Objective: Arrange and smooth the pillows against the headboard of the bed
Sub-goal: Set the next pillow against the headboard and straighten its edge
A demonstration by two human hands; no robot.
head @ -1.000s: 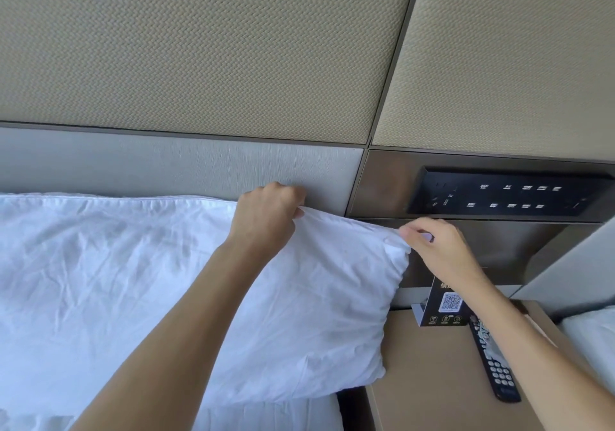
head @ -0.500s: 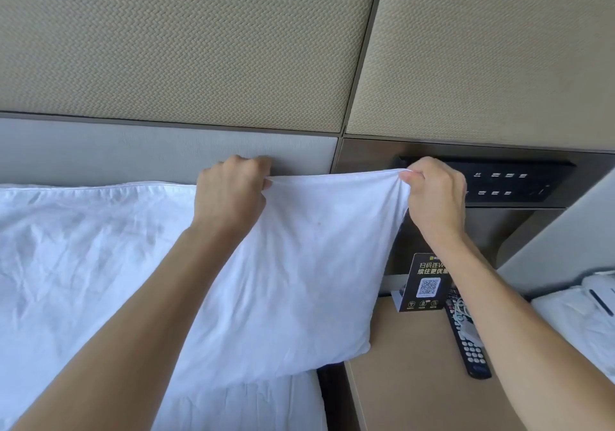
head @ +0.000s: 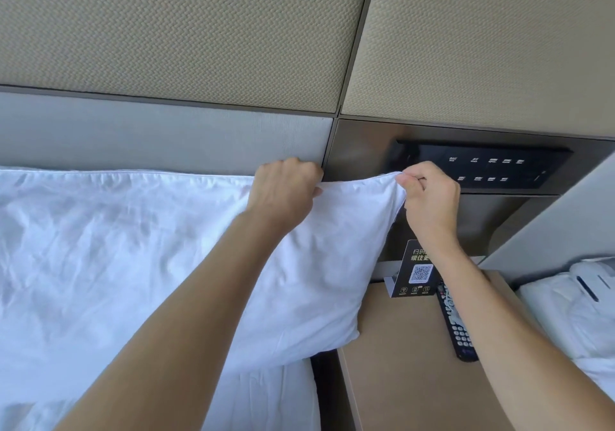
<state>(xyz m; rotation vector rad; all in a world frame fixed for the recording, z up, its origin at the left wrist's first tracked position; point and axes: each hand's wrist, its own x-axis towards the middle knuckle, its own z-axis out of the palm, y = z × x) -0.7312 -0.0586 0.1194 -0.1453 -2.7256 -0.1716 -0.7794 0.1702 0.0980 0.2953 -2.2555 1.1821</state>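
A white, creased pillow (head: 143, 264) leans upright against the grey padded headboard (head: 166, 137). My left hand (head: 283, 191) is shut on the pillow's top edge, close to the headboard's right end. My right hand (head: 429, 201) pinches the pillow's top right corner, which sticks out past the headboard in front of the metal wall panel. The fabric between my two hands is pulled taut. My left forearm lies across the pillow's front and hides part of it. White bed sheet (head: 266, 397) shows below the pillow.
A tan bedside table (head: 406, 380) stands right of the bed, with a black remote (head: 456, 324) and a black QR-code card (head: 417, 271) on it. A dark switch panel (head: 482, 167) is set in the wall above. White bedding (head: 575, 311) lies at far right.
Both hands lifted the pillow's top right edge and corner upward and stretched it straight. The right hand rose from beside the table to the height of the switch panel.
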